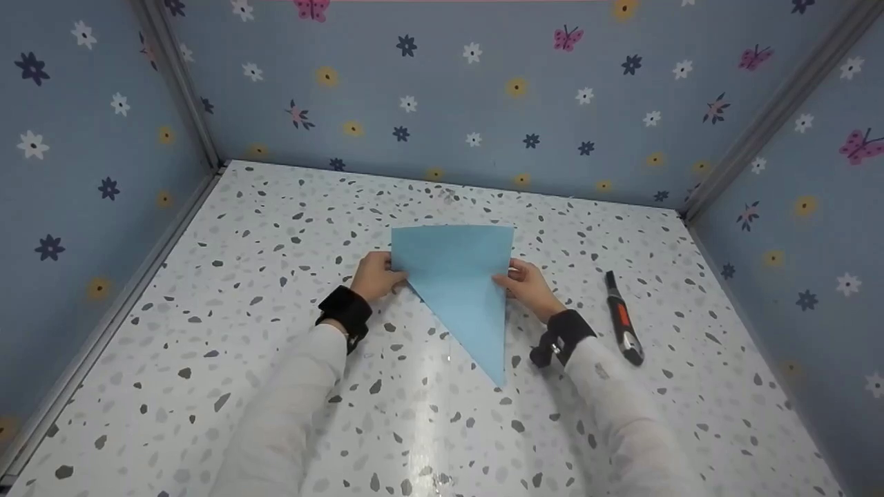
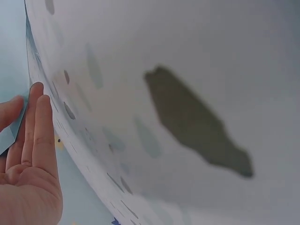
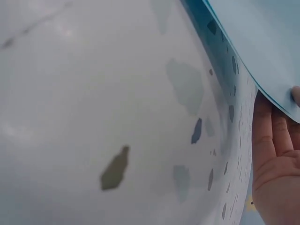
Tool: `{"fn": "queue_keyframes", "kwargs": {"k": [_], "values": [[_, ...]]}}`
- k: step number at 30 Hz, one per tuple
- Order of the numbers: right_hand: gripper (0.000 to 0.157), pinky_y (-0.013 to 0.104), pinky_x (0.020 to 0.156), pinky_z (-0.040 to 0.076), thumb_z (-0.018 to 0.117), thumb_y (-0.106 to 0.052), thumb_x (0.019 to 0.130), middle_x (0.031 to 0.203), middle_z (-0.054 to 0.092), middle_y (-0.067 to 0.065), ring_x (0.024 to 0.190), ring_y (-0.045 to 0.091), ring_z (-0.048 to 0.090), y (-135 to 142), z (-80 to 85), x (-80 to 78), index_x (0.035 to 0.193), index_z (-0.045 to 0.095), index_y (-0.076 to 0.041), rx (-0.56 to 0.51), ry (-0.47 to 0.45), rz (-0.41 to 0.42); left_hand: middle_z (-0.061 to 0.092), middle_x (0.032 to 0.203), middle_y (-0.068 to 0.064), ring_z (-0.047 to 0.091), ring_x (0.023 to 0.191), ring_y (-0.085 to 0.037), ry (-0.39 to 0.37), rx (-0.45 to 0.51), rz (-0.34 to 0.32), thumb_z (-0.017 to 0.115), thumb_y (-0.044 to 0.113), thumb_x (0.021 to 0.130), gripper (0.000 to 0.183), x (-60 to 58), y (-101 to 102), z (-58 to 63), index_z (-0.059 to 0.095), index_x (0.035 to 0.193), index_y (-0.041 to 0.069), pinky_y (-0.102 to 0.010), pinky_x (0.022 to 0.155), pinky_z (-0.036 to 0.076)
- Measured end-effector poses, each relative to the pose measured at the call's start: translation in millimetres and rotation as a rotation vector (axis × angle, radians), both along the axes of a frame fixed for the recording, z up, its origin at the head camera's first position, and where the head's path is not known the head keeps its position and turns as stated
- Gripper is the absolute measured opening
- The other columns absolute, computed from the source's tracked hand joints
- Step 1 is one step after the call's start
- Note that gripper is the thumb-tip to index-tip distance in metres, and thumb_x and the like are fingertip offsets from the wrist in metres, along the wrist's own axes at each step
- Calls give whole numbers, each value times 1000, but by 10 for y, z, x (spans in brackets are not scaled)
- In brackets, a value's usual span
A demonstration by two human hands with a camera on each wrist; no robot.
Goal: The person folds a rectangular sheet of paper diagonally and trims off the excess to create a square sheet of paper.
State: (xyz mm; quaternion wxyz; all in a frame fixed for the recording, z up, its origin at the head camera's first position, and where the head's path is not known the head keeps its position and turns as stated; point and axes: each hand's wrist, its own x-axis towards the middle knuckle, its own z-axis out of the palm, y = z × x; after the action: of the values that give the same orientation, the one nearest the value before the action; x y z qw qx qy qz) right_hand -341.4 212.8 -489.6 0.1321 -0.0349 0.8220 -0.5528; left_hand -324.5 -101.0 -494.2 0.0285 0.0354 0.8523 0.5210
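Note:
A light blue sheet of paper (image 1: 456,276) is folded, with a straight far edge and a slanted left side that runs down to a point near the person. My left hand (image 1: 378,275) pinches its left edge, thumb on top and fingers beneath. On the opposite side my right hand (image 1: 528,283) pinches the right edge the same way. In the left wrist view the left thumb (image 2: 10,111) presses on the paper (image 2: 11,56). The right wrist view shows the right fingers (image 3: 276,131) under the paper's edge (image 3: 262,42), which stands off the table.
A utility knife (image 1: 623,321) with a black and red handle lies on the table to the right of the right forearm. The white speckled tabletop (image 1: 242,276) is bounded by blue flowered panels (image 1: 442,90) at the back and both sides.

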Motion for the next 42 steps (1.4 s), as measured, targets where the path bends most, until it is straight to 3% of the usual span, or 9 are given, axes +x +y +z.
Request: {"fn": "queue_keyframes", "kwargs": {"k": [6,10,14,18,24,27,31,35,42], "values": [[53,30,95,61,61,-12,103,142,61,27,128,32,66,38,-4,20,154,46,-4,-20,18,32,73,106,-33,60,59,-9,-30,79,-55,66,4,98,32,58,-65,36,66,126,-11,-19,55,43],[55,33,98,60,59,-13,105,147,56,29,132,37,63,74,-16,34,156,42,-2,-25,21,73,69,123,-34,76,93,-30,-81,134,-90,59,4,102,36,99,-122,65,60,135,-10,-20,63,45],[55,36,99,60,56,-15,106,151,52,29,133,41,61,104,-24,41,157,39,-2,-30,23,96,64,133,-34,68,120,-41,-109,164,-125,51,4,106,38,106,-164,62,54,142,-10,-26,82,58],[54,38,101,59,52,-16,108,152,51,29,130,38,64,118,-18,55,158,37,-4,-35,4,97,56,141,-37,65,125,-45,-125,198,-158,46,4,108,42,100,-182,41,47,146,-12,-41,105,56],[55,37,100,59,51,-17,108,152,52,27,114,21,71,110,-2,67,160,36,-8,-53,-49,70,44,151,-38,63,125,-47,-114,189,-194,41,5,110,48,124,-187,42,35,154,-12,-43,104,57],[55,37,100,59,51,-17,107,152,52,26,106,15,72,114,2,65,160,36,-9,-73,-72,65,49,148,-37,64,124,-48,-116,209,-202,42,6,110,47,120,-190,33,37,153,-9,-43,102,58],[55,34,95,60,54,-17,106,152,53,26,102,11,72,131,19,70,158,39,-7,-95,-87,83,59,138,-36,70,116,-42,-106,231,-210,49,7,108,48,105,-174,23,41,153,-4,-39,96,61],[54,28,89,61,58,-16,104,151,54,26,106,13,73,146,31,71,156,43,-5,-94,-97,126,63,133,-35,77,98,-22,-122,243,-198,57,8,105,54,85,-149,31,40,155,-1,-34,90,63],[53,26,85,61,56,-16,105,144,61,23,102,10,73,185,44,86,153,45,0,-91,-120,183,60,139,-34,73,84,-2,-193,312,-236,58,8,104,53,69,-162,40,42,154,-1,-34,92,63]]}}
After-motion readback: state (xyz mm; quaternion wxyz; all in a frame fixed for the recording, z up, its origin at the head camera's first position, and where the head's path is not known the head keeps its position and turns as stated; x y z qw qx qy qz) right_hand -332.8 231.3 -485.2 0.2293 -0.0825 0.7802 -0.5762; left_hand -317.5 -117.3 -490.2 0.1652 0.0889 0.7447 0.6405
